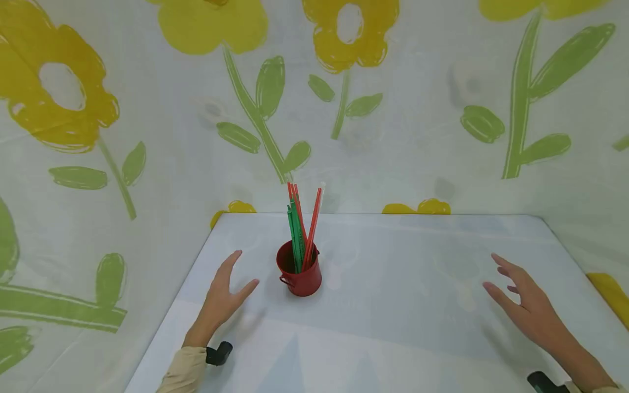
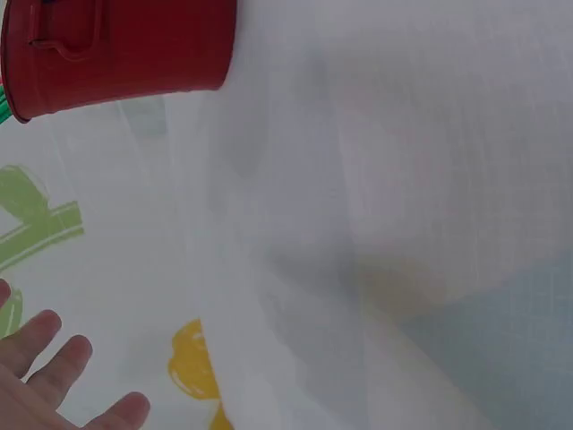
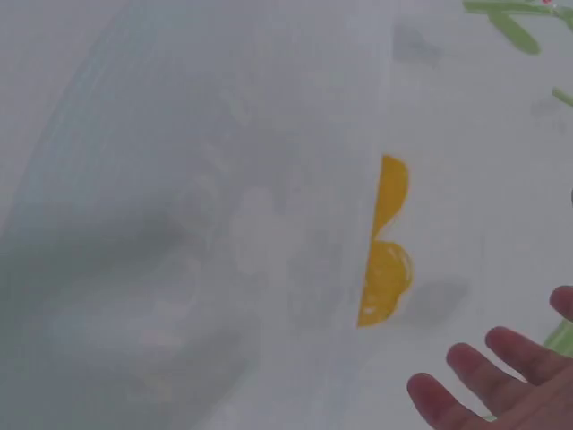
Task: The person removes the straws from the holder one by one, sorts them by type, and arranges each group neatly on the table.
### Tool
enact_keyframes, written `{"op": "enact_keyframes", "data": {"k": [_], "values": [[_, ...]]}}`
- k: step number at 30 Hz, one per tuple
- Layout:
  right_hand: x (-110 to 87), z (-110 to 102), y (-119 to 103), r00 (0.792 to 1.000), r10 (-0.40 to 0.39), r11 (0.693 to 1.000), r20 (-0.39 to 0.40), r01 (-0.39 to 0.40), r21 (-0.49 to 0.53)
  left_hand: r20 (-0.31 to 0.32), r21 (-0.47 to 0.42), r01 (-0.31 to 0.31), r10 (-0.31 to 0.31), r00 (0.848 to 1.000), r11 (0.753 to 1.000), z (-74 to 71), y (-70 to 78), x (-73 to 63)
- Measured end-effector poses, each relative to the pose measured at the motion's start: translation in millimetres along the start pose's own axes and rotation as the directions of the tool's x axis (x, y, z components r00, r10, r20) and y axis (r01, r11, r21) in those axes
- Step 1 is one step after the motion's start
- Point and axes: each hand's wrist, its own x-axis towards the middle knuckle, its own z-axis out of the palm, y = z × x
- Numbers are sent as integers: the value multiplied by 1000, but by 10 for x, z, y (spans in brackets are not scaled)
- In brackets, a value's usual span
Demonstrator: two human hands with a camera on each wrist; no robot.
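Note:
A small red metal bucket (image 1: 303, 281) with a side handle stands upright at the left of the table. Inside it lean several thin sticks, green ones (image 1: 296, 234) and red ones (image 1: 313, 221), some in clear wrap. My left hand (image 1: 221, 300) hovers to the left of the bucket, fingers spread, thumb pointing toward it, holding nothing. In the left wrist view the bucket (image 2: 121, 54) fills the upper left corner, apart from the fingers. Far to the right, my right hand (image 1: 528, 308) is held over the table with its fingers extended and nothing in it.
The table (image 1: 393, 316) has a white cover with pale blue shapes. Behind and beside it hangs a white cloth (image 1: 408, 136) printed with yellow flowers and green leaves. A dark strap (image 1: 219, 353) sits on the left wrist, and another (image 1: 544, 382) on the right.

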Motion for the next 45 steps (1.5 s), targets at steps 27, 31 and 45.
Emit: {"op": "enact_keyframes", "data": {"k": [27,31,45], "values": [[516,296,-702,998,-64,947,-10,64,314,0,-422,-100,110,994,901,168,362,222],[618,358,-808,998,-65,933,5,59,355,8,-450,-101,116,993,888,188,405,283],[907,578,-1063,994,-104,873,21,81,480,150,-542,-14,113,982,840,182,799,380]]}}
